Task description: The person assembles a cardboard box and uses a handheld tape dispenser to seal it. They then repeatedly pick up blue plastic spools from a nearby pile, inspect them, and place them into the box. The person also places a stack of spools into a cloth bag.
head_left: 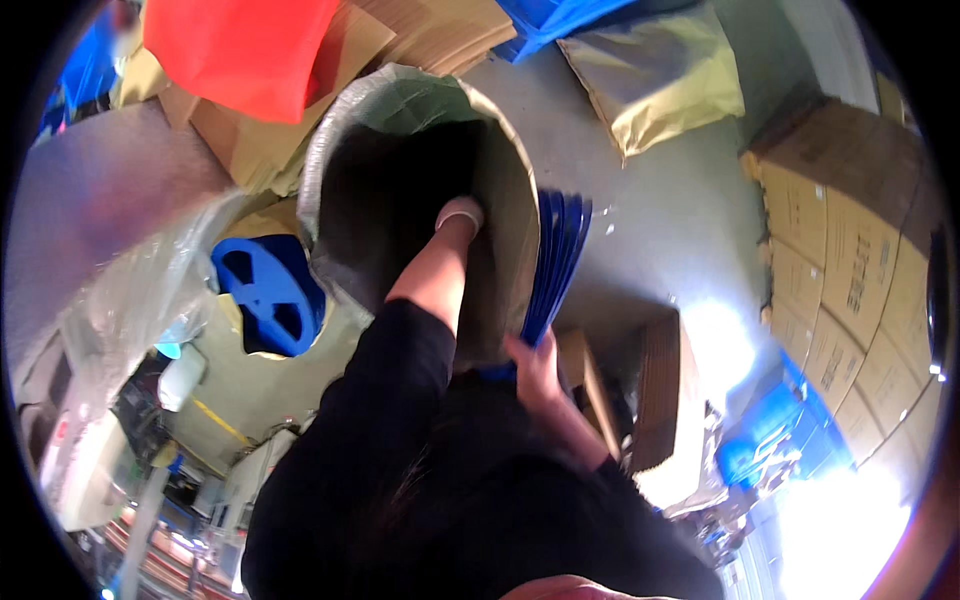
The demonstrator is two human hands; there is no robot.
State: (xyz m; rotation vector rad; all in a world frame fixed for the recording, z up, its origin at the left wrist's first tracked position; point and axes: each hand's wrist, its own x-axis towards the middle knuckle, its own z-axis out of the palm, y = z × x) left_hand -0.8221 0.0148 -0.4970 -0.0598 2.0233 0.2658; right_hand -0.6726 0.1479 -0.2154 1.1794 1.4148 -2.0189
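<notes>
A large grey-green sack (pixel 318 190) stands open in front of me, its inside mostly dark. My left arm reaches down into it. Of my left hand (pixel 460 216) only a pale part near the wrist shows, and its fingers are lost in the dark. To the right of the sack, my right hand (pixel 538 372) grips the near end of a stack of thin blue plastic pieces (pixel 558 262), seen edge-on against the sack's outer side. A blue reel-like disc (pixel 270 292) with cut-out openings lies left of the sack, on a tan bag or box.
Brown cartons (pixel 838 260) are stacked on the right. A yellowish paper sack (pixel 665 80) lies at the far right, and a red sheet (pixel 240 50) covers cardboard at the far left. Clear plastic wrap (pixel 150 280) hangs on the left. Upright cardboard (pixel 655 395) stands near my right arm.
</notes>
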